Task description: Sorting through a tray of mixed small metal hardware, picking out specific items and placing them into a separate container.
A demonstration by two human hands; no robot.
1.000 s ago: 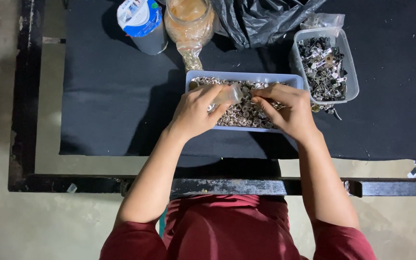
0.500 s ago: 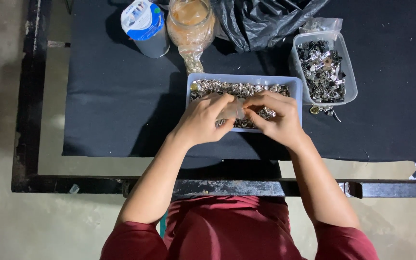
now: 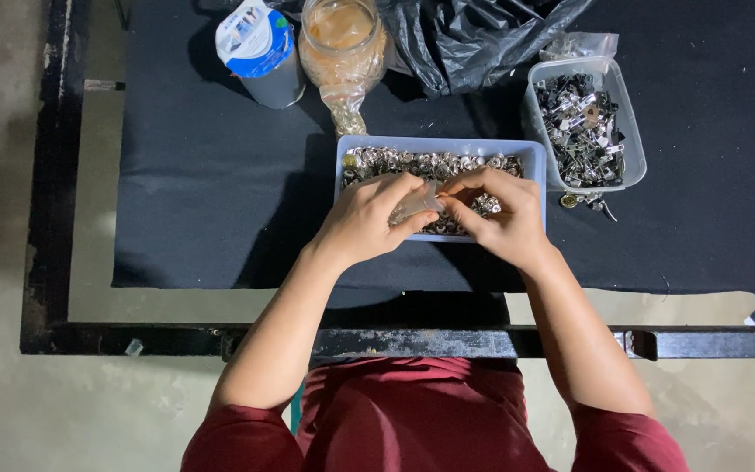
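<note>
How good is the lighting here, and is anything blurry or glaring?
Head view: dim, uneven light; the black cloth swallows detail, and the arms cast soft shadows on it. The metal bits in the blue tray and the black plastic bag catch small glints. The left hand and right hand look fairly sharp; what they pinch between them is too small to identify.

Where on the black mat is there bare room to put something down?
Bare black mat lies left of the blue tray, below the can. Crowded along the top: jar, black bag, clear tub. Both hands, left hand and right hand, fill the tray.
</note>
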